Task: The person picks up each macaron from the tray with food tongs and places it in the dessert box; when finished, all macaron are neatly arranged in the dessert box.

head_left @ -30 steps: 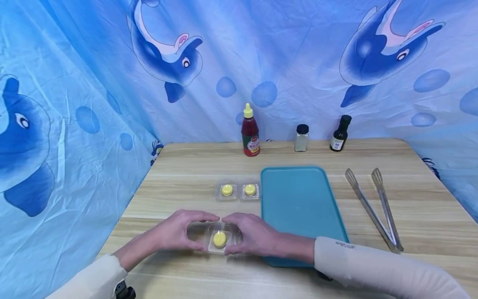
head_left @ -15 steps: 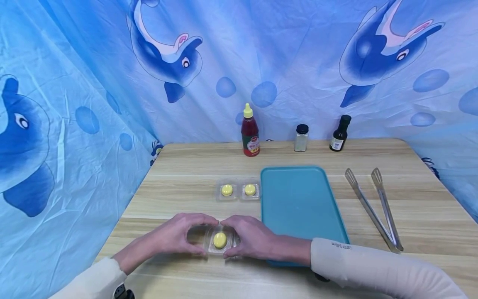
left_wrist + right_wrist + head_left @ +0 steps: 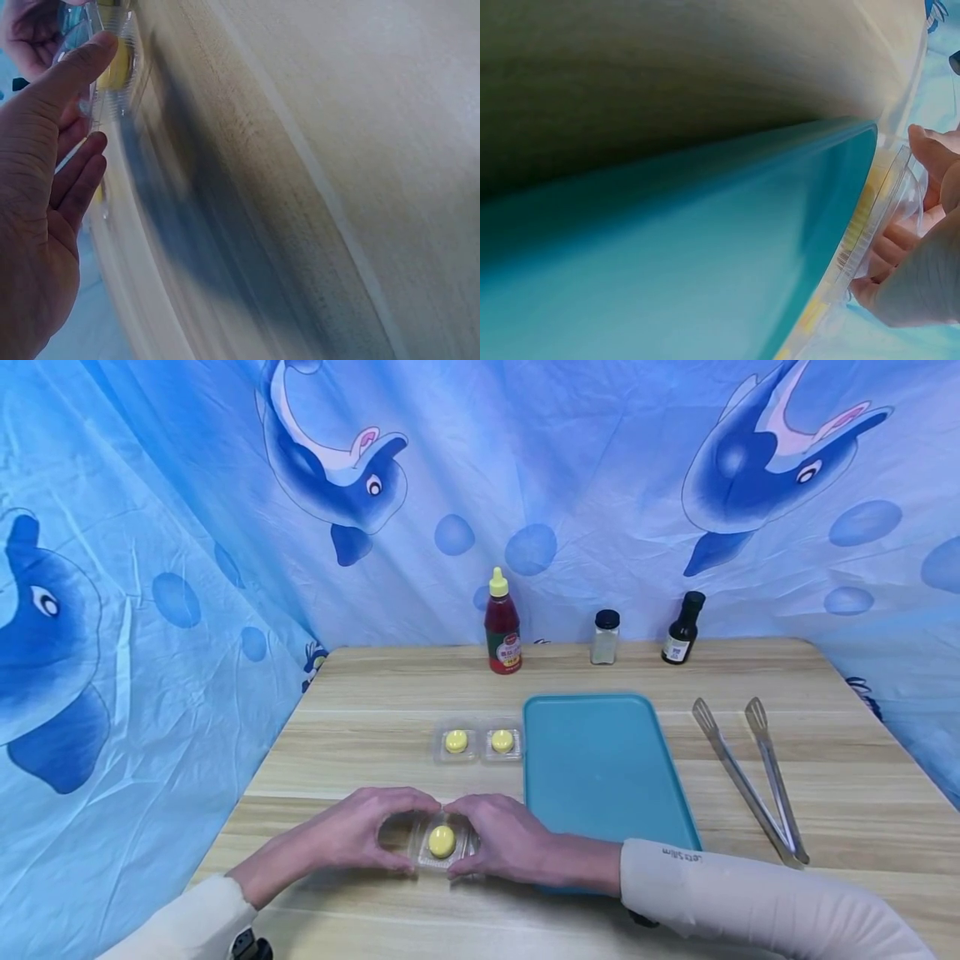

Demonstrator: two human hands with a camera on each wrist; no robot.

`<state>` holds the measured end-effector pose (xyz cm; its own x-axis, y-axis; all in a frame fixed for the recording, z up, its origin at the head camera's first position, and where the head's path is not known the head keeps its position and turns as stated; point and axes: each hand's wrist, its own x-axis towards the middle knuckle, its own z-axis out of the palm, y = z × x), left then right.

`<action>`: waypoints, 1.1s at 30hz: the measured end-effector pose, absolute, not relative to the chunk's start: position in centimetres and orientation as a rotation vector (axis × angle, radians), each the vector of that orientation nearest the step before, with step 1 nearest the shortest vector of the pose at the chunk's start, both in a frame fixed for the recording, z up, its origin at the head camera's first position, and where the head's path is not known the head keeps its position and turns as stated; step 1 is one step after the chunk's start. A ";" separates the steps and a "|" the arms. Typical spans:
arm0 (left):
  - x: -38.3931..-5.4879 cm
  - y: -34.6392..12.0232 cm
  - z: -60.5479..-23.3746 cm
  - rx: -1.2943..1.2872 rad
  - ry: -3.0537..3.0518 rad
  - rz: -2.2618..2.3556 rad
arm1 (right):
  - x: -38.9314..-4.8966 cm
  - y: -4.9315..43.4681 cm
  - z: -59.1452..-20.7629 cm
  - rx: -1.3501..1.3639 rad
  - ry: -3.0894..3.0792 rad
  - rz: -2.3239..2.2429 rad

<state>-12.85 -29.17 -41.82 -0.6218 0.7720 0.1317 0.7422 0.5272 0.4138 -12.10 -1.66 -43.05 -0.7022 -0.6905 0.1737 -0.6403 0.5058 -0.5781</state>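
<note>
Both hands hold a small clear plastic box [image 3: 432, 862] near the front of the table, with a round yellow piece [image 3: 442, 841] inside. My left hand [image 3: 356, 828] grips its left side, thumb at the near edge and fingers at the far edge. On the other side, my right hand [image 3: 512, 837] grips it the same way. In the left wrist view the left thumb [image 3: 82, 64] lies against the clear plastic. The right wrist view has the right hand [image 3: 922, 262] curled round the box's side. Whether the lid is fastened cannot be told.
Two similar clear boxes with yellow pieces [image 3: 456, 742] [image 3: 502, 741] sit farther back. A teal tray [image 3: 600, 768] lies under the right forearm. Metal tongs [image 3: 757, 785] lie at the right. A sauce bottle [image 3: 503, 635], seasoning jar [image 3: 605, 639] and dark bottle [image 3: 682, 631] stand behind.
Over the second, the fingers at the box's far edge have come slightly toward the person, and the right forearm has shifted a little left. In the last half second both hands stay nearly still.
</note>
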 end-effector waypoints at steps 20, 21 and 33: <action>-13.0 -28.7 -41.5 1.292 2.683 0.634 | -12.4 0.1 -42.8 -1.154 2.611 -0.861; -13.0 -28.7 -41.4 1.291 2.682 0.635 | -12.4 0.3 -42.7 -1.149 2.605 -0.870; -13.5 -28.7 -40.3 1.211 2.762 0.591 | -13.5 4.5 -40.7 -1.162 2.673 -0.952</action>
<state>-13.55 -28.67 -40.26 -0.6878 0.7203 0.0903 0.6941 0.6161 0.3723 -13.55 4.54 -40.72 -0.7102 -0.6833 0.1695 -0.6365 0.5204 -0.5692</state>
